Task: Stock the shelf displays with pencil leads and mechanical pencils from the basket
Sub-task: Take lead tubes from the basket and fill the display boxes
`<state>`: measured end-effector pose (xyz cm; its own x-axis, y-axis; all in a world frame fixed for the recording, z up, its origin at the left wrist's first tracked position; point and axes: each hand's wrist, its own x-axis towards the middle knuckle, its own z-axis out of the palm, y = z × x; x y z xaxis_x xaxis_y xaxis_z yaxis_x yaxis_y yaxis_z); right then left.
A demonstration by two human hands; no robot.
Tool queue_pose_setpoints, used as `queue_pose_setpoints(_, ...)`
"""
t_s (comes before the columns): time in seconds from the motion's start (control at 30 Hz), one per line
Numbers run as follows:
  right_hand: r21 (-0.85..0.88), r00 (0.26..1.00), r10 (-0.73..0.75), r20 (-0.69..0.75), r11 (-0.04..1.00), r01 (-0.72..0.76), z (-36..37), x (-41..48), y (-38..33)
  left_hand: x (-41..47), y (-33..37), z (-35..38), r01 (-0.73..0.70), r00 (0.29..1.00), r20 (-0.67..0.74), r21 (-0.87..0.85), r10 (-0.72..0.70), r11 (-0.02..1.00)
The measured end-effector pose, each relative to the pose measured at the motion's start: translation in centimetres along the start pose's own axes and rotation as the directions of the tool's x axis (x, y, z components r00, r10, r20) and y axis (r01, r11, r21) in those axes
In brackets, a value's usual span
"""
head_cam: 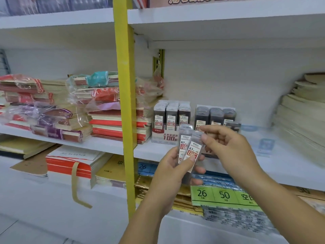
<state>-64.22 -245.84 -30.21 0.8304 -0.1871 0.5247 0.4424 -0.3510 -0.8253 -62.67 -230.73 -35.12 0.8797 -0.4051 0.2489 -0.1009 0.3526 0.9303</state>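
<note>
My left hand (171, 171) grips a small bunch of clear pencil lead cases (189, 148) with white and red 0.7 labels, held upright in front of the middle shelf. My right hand (226, 148) pinches the top of the front case between thumb and fingers. Behind them on the shelf (290, 166) stand two display boxes: the left display (171, 118) holds three rows of 0.5 lead cases, the right display (215, 117) holds three rows of darker cases. One loose case (233, 125) sits at the right display's front corner. No basket is in view.
A yellow upright post (124, 103) divides the shelving left of the displays. Stacks of wrapped notebooks (105, 110) fill the left bay, cream paper stacks (302, 117) the far right. Green price cards (223, 195) and more packs lie on the lower shelf.
</note>
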Motion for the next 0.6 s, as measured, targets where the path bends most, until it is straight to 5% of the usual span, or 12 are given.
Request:
queue_pose_setpoints(0.17, 0.012, 0.994, 0.041, 0.102, 0.999, -0.043, -1.3, 0.1, 0.0, 0.5, -0.7, 0.7, 0.020, 1.000, -0.020, 0.021, -0.019, 1.000)
queue_pose_setpoints(0.33, -0.069, 0.973, -0.184, -0.138, 0.982, 0.176, -6.1, 2.1, -2.1, 1.4, -1.5, 1.0, 0.000, 0.995, -0.098, -0.011, -0.001, 1.000)
queue_pose_setpoints(0.43, -0.227, 0.952, -0.303, -0.053, 0.932, 0.284, -9.3, 3.3, -3.5, 1.9, -1.7, 0.9, -0.040, 0.993, -0.111, -0.005, 0.039, 0.999)
queue_pose_setpoints(0.6, -0.358, 0.957, -0.289, 0.028, 0.891, 0.280, -10.4, 5.4, -2.8, 2.4, -1.9, 1.1, -0.046, 0.994, -0.100, 0.012, 0.047, 0.999)
